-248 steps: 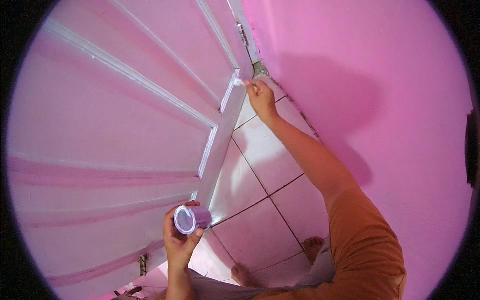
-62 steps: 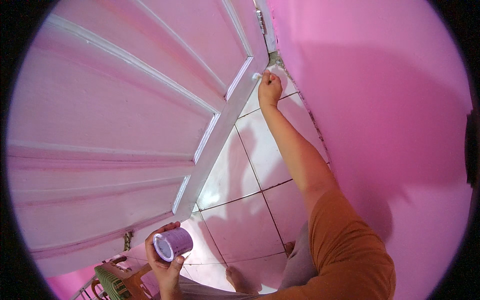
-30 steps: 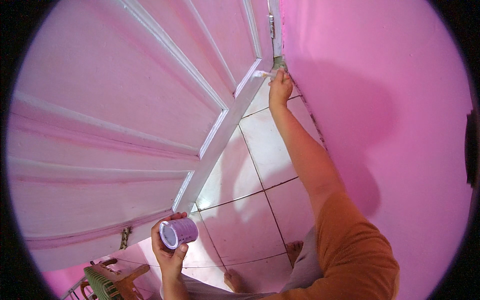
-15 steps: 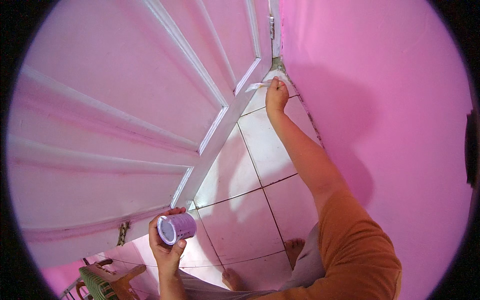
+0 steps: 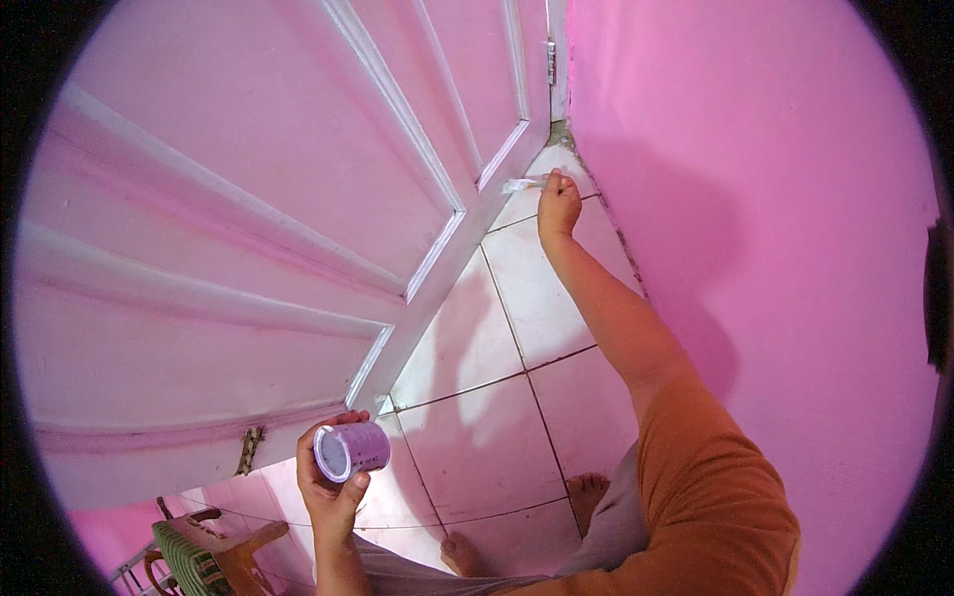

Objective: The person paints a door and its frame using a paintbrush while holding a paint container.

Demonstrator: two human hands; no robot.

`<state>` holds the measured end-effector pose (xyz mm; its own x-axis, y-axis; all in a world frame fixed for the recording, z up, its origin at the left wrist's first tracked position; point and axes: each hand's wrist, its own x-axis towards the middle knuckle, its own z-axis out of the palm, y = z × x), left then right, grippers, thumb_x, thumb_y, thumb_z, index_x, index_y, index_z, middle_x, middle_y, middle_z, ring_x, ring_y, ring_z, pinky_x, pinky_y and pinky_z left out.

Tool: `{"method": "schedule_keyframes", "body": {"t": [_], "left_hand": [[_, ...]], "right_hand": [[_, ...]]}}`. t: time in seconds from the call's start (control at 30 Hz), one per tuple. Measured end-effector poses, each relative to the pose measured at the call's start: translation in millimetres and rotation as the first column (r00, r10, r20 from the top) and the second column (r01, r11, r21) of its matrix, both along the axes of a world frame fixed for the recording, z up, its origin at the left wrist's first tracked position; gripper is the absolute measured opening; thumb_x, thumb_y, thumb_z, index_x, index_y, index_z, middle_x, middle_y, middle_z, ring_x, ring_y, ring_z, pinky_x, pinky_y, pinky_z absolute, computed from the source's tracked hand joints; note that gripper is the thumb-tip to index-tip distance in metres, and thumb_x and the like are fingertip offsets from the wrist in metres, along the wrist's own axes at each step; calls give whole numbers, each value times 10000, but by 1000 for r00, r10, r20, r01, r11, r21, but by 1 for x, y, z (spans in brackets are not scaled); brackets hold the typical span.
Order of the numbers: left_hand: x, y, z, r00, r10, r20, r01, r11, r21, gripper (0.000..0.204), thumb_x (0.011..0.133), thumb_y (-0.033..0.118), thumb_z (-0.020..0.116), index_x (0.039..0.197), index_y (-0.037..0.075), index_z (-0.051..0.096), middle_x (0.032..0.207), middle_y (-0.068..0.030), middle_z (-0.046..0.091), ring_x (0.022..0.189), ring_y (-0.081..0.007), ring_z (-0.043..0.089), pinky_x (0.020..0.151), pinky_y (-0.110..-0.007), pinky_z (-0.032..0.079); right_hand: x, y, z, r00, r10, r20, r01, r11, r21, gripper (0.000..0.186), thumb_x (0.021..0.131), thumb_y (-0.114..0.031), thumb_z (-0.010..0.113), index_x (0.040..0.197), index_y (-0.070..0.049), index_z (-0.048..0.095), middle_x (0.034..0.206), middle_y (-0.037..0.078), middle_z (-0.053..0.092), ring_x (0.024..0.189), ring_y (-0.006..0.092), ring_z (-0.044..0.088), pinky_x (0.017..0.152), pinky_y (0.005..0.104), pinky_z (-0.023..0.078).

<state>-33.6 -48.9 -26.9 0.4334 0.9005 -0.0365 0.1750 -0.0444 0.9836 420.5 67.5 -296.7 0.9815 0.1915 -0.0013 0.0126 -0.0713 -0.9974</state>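
Observation:
My left hand (image 5: 330, 487) grips a small lilac paint can (image 5: 352, 451) tilted on its side, its pale round end facing left, below the bottom of the paneled door (image 5: 238, 189). My right hand (image 5: 558, 204), arm stretched out, pinches a paintbrush (image 5: 519, 185) whose white-loaded bristles sit on or just beside the door's narrow edge, a little below the hinge (image 5: 551, 62). The door is pale pink-white with raised mouldings, and a metal fitting (image 5: 249, 451) is on it at the lower left.
A pink wall (image 5: 795, 228) rises along the right, meeting the tiled floor (image 5: 457, 348) in a stained seam. My bare feet (image 5: 586, 489) stand on the tiles. At the lower left are a wooden chair with a green striped seat (image 5: 181, 546) and part of a metal frame (image 5: 129, 571).
Over the last second the brush and my right hand have come slightly down the door edge toward me, and the view has shifted. The can stays in my left hand.

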Motion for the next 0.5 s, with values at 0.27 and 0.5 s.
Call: {"method": "schedule_keyframes", "body": {"t": [0.27, 0.5], "left_hand": [[10, -5, 1, 999, -14, -43, 14, 1000, -2, 822, 740, 484, 855, 1320, 42, 476, 1263, -184, 600, 1183, -306, 601, 985, -417, 495], [-11, -6, 11, 999, 22, -36, -21, 999, 30, 789, 740, 420, 868, 1305, 31, 477, 1267, -191, 596, 1208, -326, 590, 1015, -450, 481]], "right_hand": [[2, 5, -26, 995, 90, -35, -94, 990, -101, 475, 955, -419, 553, 773, 5, 668, 790, 245, 676, 816, 436, 656, 762, 490, 497], [-12, 11, 59, 992, -63, 106, 56, 996, 71, 497, 1023, -386, 479, 780, -2, 680, 657, 125, 654, 632, 244, 645, 637, 408, 481]]}}
